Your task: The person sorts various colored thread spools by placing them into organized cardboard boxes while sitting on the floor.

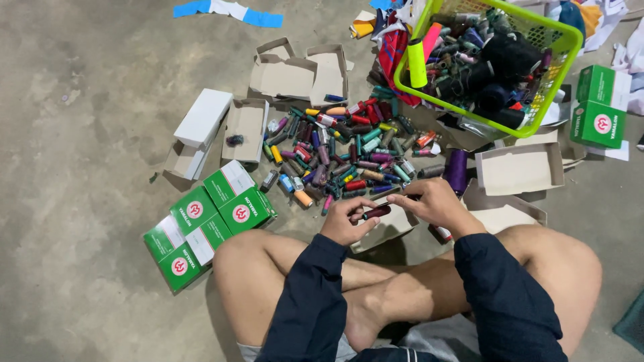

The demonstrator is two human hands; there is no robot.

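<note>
Crossed legs [402, 288] below; left hand [345, 221] fingers pinch dark-red spool [376, 212] lying near-level, rising rightward; right hand [433, 201] fingers grip its end.

Lime-green plastic basket [569, 41] of dark thread cones, upper right. Closed green-and-white cardboard boxes [204, 228], lower left. Open empty brown cardboard boxes [298, 74], upper centre. Blue-and-white cloth strip [228, 11], top edge.

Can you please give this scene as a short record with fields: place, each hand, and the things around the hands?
place: concrete floor, person sitting cross-legged
left hand: holds a dark red thread spool
right hand: pinches the same spool's far end
under hands: open cardboard box
ahead: pile of coloured spools
left side: closed green boxes
upper right: green basket full of spools
</note>
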